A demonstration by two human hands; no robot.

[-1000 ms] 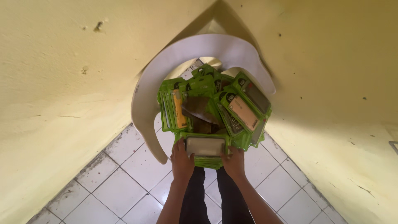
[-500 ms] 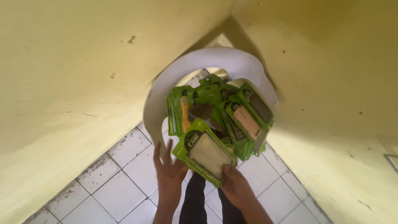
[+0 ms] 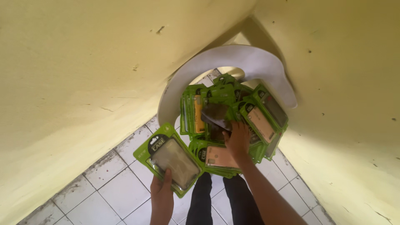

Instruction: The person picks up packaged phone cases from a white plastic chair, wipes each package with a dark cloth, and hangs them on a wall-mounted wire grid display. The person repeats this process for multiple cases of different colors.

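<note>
My left hand (image 3: pixel 161 192) holds one green packet with a clear window and a phone case inside (image 3: pixel 172 158), pulled out to the lower left of the heap. My right hand (image 3: pixel 237 139) lies on a heap of several like green packets (image 3: pixel 231 118), fingers closed around the edge of a dark packet (image 3: pixel 216 115) near the middle. The heap sits in the wall corner against a white curved board (image 3: pixel 233 58). A tan-windowed packet (image 3: pixel 221 157) lies just below my right wrist.
Yellow walls (image 3: pixel 83 62) meet in a corner and close in on both sides. Below is a white tiled floor (image 3: pixel 116 187) with dirty joints. My dark trouser legs (image 3: pixel 221 200) stand between my arms.
My left hand has drawn one packet away from the heap down to the left. My right hand let go of that packet and moved up onto the heap's middle.
</note>
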